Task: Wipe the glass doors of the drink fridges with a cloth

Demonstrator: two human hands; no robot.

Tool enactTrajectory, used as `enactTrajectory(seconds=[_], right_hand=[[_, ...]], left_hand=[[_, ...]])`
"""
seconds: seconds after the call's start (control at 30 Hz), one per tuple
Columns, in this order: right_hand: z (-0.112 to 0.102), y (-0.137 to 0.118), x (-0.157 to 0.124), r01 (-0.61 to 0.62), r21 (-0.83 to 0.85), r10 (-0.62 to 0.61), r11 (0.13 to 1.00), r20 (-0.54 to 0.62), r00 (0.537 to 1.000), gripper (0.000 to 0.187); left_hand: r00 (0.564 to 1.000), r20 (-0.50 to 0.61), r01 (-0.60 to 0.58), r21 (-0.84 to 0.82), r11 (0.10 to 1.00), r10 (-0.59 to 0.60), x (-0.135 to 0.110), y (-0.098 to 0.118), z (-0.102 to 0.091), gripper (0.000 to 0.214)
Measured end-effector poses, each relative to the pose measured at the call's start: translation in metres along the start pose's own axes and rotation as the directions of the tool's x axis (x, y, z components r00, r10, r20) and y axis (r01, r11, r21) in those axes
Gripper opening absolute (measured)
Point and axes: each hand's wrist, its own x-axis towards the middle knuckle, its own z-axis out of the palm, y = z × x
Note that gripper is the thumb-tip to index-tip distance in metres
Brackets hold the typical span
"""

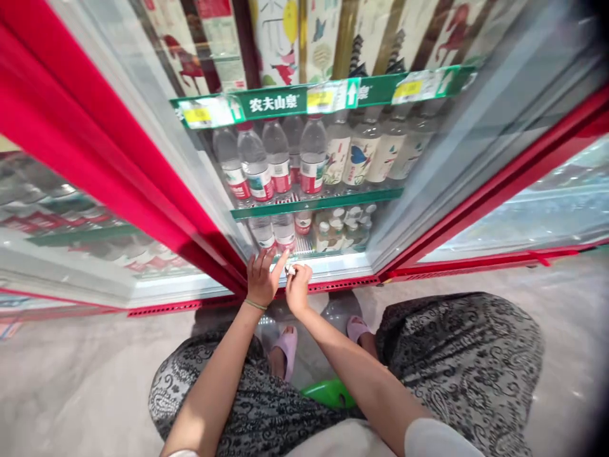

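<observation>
My left hand reaches to the bottom front of a red-framed drinks cooler, its fingers apart and holding nothing I can see. Close beside it, my right hand is closed in a pinch on a small white-and-dark object, too small to name. Just beyond my fingertips, water bottles with red-and-white labels stand on the lowest shelf. Small bottles with white caps stand to their right. Whether my left fingertips touch the cooler's glass or sill, I cannot tell.
A green shelf strip runs below more bottles. A higher strip carries price tags. Patterned trousers and pink slippers flank a green object under me. Clear rounded shapes are on the grey floor.
</observation>
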Motion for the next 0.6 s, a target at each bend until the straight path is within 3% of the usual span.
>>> enactTrajectory(seconds=[0.07, 0.17, 0.33, 0.43, 0.6], right_hand=[[0.012, -0.011, -0.005, 0.144, -0.002, -0.142, 0.99, 0.145, 0.979, 0.032], [0.026, -0.025, -0.002, 0.312, 0.067, -0.316, 0.948, 0.316, 0.894, 0.023], [0.026, -0.047, 0.028, 0.491, 0.133, -0.494, 0.861, 0.448, 0.745, 0.018], [0.014, -0.07, 0.054, 0.563, 0.133, -0.562, 0.816, 0.413, 0.717, 0.023], [-0.003, -0.116, 0.1, 0.599, -0.12, -0.588, 0.792, 0.12, 0.8, 0.025]], left_hand=[[0.999, 0.016, 0.043, -0.004, 0.999, -0.043, -0.011, -0.014, -0.012, 0.052], [0.996, -0.028, 0.078, -0.036, 0.996, -0.079, -0.017, -0.033, -0.029, 0.049], [0.989, -0.146, 0.0, -0.144, 0.99, -0.021, -0.001, -0.056, -0.061, 0.051], [0.96, -0.275, 0.006, -0.147, 0.989, -0.047, 0.014, -0.066, -0.083, 0.052], [0.888, -0.432, 0.068, -0.208, 0.976, -0.155, 0.027, -0.075, -0.112, 0.054]])
